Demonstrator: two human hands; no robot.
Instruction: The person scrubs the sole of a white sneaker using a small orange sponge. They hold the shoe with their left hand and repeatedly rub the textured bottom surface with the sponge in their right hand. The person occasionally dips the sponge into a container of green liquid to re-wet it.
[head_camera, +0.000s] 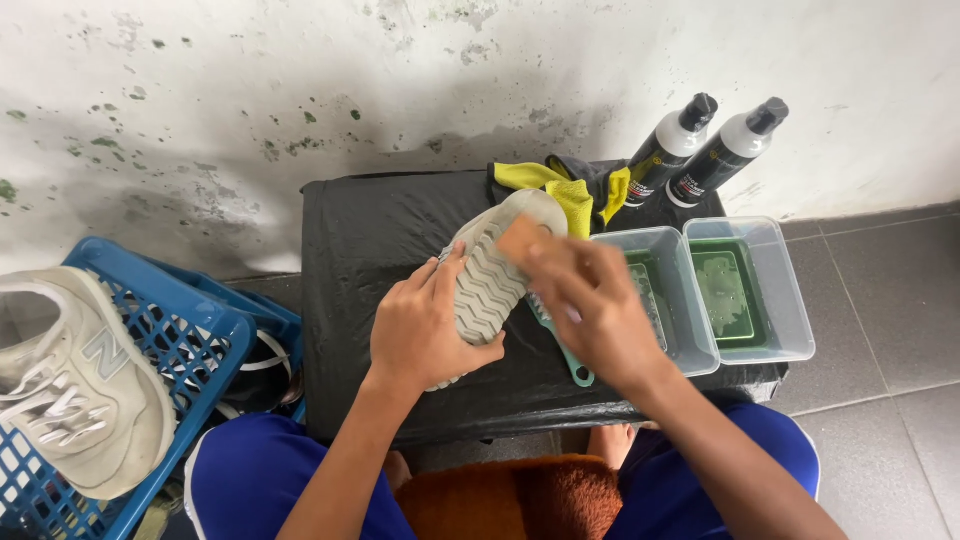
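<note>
Sole-up over the black desk (380, 230): the shoe (490, 275), light, its ridged sole stiff and probably slick if wet. Left hand (425, 330) clenched around the heel end, the sensible place to hold. Right hand (590, 300) blurred, closed on a brush (525, 240) pressed at the toe. Just beside: two clear tubs (745, 290), two spray bottles (700, 150), a yellow cloth (570, 190)

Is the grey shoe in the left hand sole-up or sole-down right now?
Sole-up: the grey shoe's zigzag tread faces the camera, gripped by the left hand.
</note>
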